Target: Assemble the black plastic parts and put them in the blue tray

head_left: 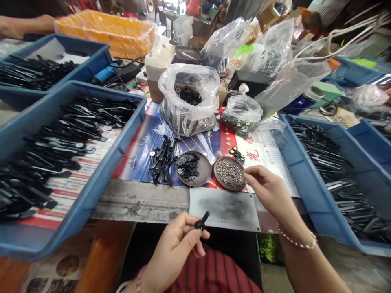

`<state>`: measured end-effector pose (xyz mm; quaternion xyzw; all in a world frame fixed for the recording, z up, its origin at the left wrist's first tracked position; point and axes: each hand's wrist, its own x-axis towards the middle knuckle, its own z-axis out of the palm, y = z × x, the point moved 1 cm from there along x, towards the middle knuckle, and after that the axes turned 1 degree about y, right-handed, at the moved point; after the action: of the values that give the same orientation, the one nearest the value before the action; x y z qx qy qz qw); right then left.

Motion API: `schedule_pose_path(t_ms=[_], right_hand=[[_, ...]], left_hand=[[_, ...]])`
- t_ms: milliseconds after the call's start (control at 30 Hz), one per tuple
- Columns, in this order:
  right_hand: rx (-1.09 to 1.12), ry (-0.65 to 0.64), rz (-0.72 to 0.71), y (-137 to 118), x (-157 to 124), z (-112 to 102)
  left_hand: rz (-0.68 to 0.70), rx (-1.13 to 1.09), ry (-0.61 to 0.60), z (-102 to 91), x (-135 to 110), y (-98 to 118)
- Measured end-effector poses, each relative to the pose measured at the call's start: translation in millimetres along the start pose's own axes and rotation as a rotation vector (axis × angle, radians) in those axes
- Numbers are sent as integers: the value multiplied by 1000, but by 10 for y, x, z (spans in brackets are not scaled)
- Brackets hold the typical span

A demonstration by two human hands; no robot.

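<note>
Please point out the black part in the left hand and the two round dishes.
black part (205, 216): head view, its raised end.
dish of black discs (209, 169): head view, right rim.
dish of metal pieces (215, 174): head view, left rim.

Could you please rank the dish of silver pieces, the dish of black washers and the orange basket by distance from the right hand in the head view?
1. Dish of silver pieces, at the right hand's fingertips.
2. Dish of black washers, just leftward.
3. Orange basket, far back left.
</note>
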<state>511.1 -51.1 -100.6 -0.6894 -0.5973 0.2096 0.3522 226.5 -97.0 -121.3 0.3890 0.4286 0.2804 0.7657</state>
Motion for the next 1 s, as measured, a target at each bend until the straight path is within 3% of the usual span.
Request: schedule_pose_path(t_ms=[200, 500, 700, 1000], right_hand=[[-259, 15, -20, 333, 537, -140], [-456, -149, -42, 391, 1250, 83], [-431, -210, -8, 455, 1384, 109], [-273, -193, 20, 474, 1378, 123]], left_hand=[[-11, 16, -60, 22, 23, -8], [-16, -37, -17, 78, 12, -26], [-22, -39, 27, 99, 65, -37], [-29, -55, 39, 223, 114, -9]])
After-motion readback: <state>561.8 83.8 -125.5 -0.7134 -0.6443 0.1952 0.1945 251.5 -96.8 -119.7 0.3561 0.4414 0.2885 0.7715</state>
